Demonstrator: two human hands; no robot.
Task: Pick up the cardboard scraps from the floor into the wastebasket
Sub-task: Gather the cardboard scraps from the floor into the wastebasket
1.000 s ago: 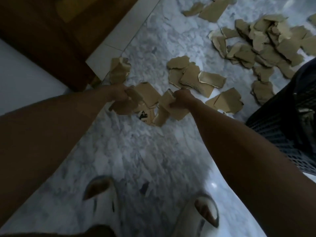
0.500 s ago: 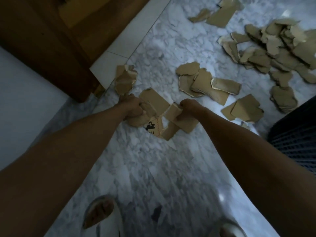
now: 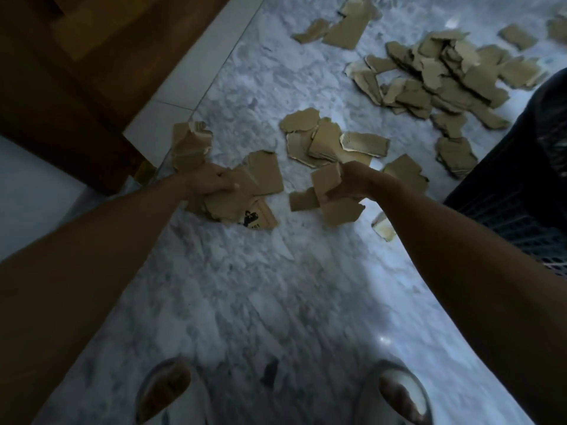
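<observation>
Marble floor [image 3: 245, 286], dim light. Left hand [image 3: 211, 182] grips a wad of cardboard scraps [image 3: 242, 194]; right hand [image 3: 346, 185] clutches a smaller bunch [image 3: 331, 197], apart from the left. More scraps [image 3: 435, 75] lie beyond the hands. Dark wastebasket [image 3: 527, 191] just right of the rt arm.

Grey marble floor [image 3: 245, 286] w/ torn cardboard scraps [image 3: 435, 75] strewn, wastebasket [image 3: 521, 204] at right

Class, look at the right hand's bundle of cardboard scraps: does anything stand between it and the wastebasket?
Nothing visible does. The right hand holds its scraps above the marble floor; the dark wastebasket stands beside it, with only floor-level scraps between.
</observation>
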